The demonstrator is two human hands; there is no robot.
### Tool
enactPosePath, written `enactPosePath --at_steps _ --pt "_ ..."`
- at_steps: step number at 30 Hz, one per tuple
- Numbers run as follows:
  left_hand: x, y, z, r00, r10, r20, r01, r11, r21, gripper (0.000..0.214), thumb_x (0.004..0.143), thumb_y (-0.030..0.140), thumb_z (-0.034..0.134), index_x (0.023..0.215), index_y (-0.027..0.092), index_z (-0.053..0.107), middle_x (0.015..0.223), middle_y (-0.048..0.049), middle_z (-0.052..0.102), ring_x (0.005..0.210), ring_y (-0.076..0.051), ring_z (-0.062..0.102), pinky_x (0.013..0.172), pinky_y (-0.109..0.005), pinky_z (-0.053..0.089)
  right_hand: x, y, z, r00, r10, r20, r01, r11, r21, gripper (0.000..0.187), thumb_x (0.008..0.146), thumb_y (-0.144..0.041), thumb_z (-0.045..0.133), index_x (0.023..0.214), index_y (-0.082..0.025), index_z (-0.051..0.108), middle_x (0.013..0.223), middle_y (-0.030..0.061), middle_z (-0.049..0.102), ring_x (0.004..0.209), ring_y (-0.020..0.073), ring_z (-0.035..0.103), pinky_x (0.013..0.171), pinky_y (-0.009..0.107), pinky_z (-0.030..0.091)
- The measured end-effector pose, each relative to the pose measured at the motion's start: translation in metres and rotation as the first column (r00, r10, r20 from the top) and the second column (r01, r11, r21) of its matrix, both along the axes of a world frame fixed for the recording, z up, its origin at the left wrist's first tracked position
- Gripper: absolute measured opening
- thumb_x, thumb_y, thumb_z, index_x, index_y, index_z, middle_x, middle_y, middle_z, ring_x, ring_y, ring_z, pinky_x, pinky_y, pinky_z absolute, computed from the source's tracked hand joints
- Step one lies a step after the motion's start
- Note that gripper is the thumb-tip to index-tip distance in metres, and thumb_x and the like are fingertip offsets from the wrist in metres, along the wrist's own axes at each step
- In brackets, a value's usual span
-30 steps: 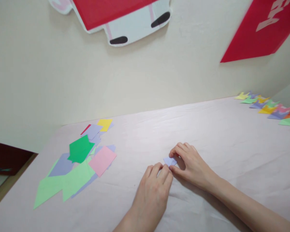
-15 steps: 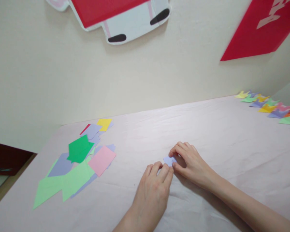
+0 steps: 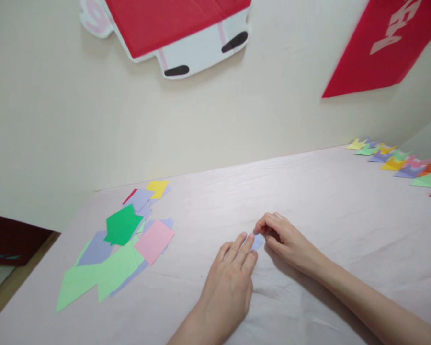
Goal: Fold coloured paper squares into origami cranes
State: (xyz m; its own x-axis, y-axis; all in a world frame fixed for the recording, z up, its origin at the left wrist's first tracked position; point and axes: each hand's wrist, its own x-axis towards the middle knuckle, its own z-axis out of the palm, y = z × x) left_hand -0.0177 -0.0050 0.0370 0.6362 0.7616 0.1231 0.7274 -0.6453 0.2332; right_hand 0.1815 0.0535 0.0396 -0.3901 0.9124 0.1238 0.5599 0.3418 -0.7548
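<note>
on the pale cloth-covered table, left hand, fingers extended, covers part of small flat lavender-blue paper piece, likely steadying it; right hand curls fingers at its far edge, can't tell if pinching.

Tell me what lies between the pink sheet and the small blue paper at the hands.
In the head view, from the pink sheet to the blue paper come pale cloth, then fingers of the left hand.

The single head view looks forward and down, worktop across the lower frame, wall filling the top.
</note>
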Motion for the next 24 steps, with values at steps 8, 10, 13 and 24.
enactPosePath --at_steps 8,10,13,24 --pt "0.011 -0.008 0.010 0.995 0.103 -0.011 -0.103 0.994 -0.039 0.047 0.088 0.011 0.046 0.135 0.014 0.046 0.135 -0.0132 0.055 0.115 -0.028 0.054 0.095 -0.046 0.047 -0.002 -0.008 0.003 1.000 -0.005 0.002 0.005 0.994 0.113 0.018 0.077 -0.007 0.053 0.088 -0.021 0.055 0.088 0.0035 0.060 0.089 0.0220 0.051 0.082 0.038 0.041" --pt "0.014 -0.011 0.014 0.990 0.137 -0.019 -0.138 0.988 -0.070 0.046 0.087 0.012 0.048 0.133 0.014 0.047 0.123 -0.0133 0.060 0.103 -0.027 0.057 0.089 -0.046 0.049 -0.003 -0.009 0.003 0.999 -0.043 0.008 0.041 0.990 0.135 0.017 0.078 -0.007 0.053 0.087 -0.021 0.055 0.088 0.0034 0.060 0.088 0.0218 0.051 0.081 0.038 0.041" --pt "0.012 -0.006 0.019 0.991 0.125 0.052 -0.121 0.989 -0.080 0.042 0.085 0.014 0.051 0.127 0.015 0.050 0.128 -0.0141 0.056 0.113 -0.028 0.054 0.095 -0.049 0.046 -0.003 -0.012 0.004 0.997 -0.073 0.034 0.066 0.986 0.155 0.013 0.079 -0.008 0.054 0.082 -0.021 0.054 0.084 0.0025 0.060 0.085 0.0212 0.051 0.079 0.037 0.040" --pt "0.005 0.030 0.021 0.979 -0.007 0.206 0.025 0.996 -0.088 0.019 0.088 0.010 0.057 0.103 0.022 0.058 0.117 -0.0023 0.062 0.111 -0.017 0.054 0.097 -0.036 0.042 -0.002 -0.016 0.008 0.992 -0.055 0.117 0.042 0.993 0.110 0.015 0.074 -0.008 0.062 0.080 -0.022 0.059 0.091 0.0022 0.059 0.092 0.0218 0.050 0.084 0.038 0.038"
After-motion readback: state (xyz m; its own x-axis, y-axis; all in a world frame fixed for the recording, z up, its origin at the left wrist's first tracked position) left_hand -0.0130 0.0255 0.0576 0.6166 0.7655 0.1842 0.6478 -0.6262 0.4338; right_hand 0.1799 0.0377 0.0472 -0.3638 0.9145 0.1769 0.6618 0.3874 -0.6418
